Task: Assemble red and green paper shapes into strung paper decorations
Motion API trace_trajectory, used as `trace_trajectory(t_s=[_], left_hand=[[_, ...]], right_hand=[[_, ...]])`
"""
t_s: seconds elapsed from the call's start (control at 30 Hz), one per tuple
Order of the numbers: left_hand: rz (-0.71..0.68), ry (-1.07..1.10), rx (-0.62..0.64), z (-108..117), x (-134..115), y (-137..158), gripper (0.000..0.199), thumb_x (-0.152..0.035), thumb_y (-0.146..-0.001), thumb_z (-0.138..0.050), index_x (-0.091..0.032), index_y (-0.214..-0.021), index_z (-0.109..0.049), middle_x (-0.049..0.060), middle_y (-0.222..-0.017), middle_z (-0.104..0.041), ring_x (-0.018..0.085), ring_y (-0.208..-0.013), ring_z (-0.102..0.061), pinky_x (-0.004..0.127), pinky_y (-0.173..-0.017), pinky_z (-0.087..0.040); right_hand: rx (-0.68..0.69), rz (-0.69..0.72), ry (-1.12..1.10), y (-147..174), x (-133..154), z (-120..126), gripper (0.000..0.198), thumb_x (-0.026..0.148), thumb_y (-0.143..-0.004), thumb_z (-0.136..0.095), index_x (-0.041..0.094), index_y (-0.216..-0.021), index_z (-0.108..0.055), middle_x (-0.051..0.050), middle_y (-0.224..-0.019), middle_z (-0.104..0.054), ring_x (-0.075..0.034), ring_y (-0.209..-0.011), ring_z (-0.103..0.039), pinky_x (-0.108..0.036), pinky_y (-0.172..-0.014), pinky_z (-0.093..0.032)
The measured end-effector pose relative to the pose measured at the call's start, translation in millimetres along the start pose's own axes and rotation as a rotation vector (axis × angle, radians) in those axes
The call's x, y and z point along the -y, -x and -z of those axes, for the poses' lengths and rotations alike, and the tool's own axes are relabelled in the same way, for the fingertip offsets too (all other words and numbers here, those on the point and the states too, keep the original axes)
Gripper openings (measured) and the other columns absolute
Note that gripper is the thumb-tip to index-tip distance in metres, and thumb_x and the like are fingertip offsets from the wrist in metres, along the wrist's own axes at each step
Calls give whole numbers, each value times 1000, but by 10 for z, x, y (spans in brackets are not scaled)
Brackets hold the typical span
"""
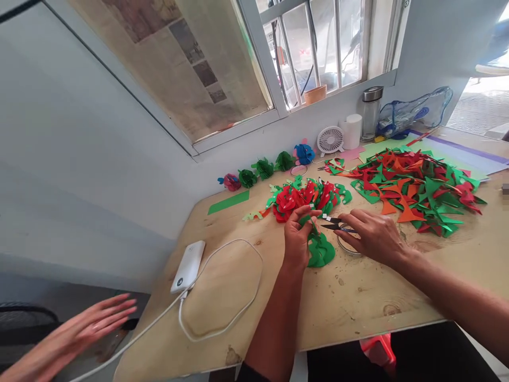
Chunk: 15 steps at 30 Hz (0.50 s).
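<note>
My left hand (298, 239) pinches a small green paper piece (313, 223) between thumb and fingers. The fingers of my right hand (374, 233) are closed round dark-bladed scissors (331, 226). Their blades are spread and point at my left hand, with small white bits at the upper blade's tip. Below my left fingers lie curved green paper cutouts (321, 252) on the wooden table (338, 307). A ring-shaped roll (348, 248) is partly hidden under my right hand. Just beyond my hands sits a heap of red and green paper flower pieces (290, 199).
Red, orange and green scraps (421, 185) pile up at the right. Finished paper flowers (264, 168), a small fan (330, 140) and a glass bottle (371, 114) stand along the wall. A power bank (188, 267) with a looped cable lies left. Another person's hand (99, 321) reaches in at lower left.
</note>
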State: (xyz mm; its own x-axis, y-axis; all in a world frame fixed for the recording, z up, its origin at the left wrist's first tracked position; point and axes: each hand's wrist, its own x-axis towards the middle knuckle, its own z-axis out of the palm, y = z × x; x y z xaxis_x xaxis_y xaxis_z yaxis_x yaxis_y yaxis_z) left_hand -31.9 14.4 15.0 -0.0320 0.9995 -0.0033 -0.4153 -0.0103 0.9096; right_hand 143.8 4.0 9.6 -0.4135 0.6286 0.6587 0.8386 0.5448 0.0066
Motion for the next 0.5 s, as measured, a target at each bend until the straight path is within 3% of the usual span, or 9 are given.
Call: trace_trajectory(t_s=[0.5], left_hand=[[-6,-44,56,25,21,1,36,-21,-65,-71,-17,-99,-59,4,-83,-69,8,-52,-55,22,-54,-45]], right_hand=[[16,4,-82,-2,1,9,34,44,-91,-44,16,-91,-64,-3,-71,-62,-13,-59,-55,-26,-55,-31]])
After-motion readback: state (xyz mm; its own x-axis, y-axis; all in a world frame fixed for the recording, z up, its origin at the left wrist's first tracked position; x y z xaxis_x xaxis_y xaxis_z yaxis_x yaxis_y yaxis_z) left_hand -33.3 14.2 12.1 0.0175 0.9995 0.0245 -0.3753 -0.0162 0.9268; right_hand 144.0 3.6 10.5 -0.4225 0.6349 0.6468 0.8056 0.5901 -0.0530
